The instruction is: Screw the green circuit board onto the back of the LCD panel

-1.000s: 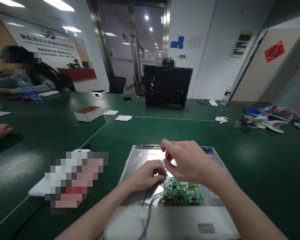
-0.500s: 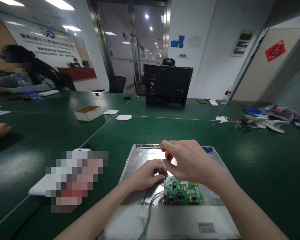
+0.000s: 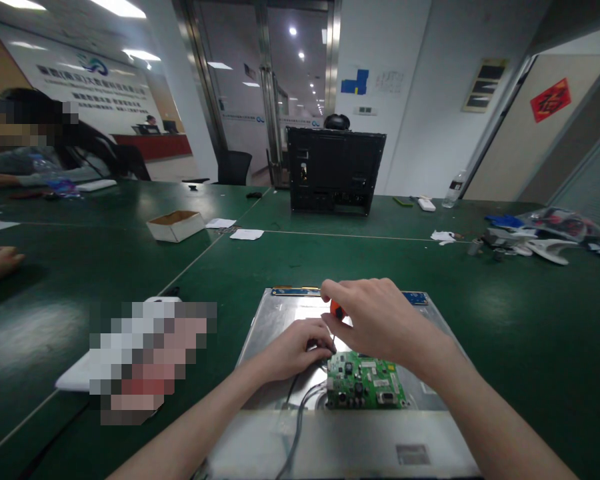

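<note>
Since an orange-handled screwdriver (image 3: 337, 309) stands at the far left corner of the green circuit board (image 3: 365, 381), which lies on a metal panel (image 3: 275, 320), the step looks like turning a fastener there. The right hand (image 3: 383, 320) pinches the screwdriver between thumb and fingers; the left hand (image 3: 300, 348) curls its fingertips at that same corner, and whether they grip anything I cannot tell. An upright shaft and straight, light pressure should prevent slipping; the cables (image 3: 300, 420) left of the board are best kept slack.
</note>
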Tool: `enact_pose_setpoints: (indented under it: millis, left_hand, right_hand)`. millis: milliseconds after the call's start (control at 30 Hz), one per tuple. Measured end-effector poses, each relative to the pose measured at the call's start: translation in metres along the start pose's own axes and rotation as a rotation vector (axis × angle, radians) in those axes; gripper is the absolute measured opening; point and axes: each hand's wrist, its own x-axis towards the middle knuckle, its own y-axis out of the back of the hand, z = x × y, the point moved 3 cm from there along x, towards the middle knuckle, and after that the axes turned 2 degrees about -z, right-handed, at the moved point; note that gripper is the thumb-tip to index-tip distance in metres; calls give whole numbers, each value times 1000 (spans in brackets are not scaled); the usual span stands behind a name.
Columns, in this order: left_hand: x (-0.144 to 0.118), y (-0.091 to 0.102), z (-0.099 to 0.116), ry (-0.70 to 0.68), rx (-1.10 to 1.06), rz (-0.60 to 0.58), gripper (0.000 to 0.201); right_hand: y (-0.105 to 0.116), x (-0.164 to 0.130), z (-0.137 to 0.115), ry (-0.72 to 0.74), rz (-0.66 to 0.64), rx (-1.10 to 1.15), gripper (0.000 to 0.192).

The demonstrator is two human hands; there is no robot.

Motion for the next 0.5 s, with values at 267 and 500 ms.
enact_pose_setpoints:
  millis: [267,500]
  left_hand:
    - [0,0,-1,11,-11,3,7]
    - [0,0,-1,13,-35,16,7]
  right_hand:
    - [1,0,0,-7,-3,8,7]
    - [0,1,-1,-5,-2,10,6]
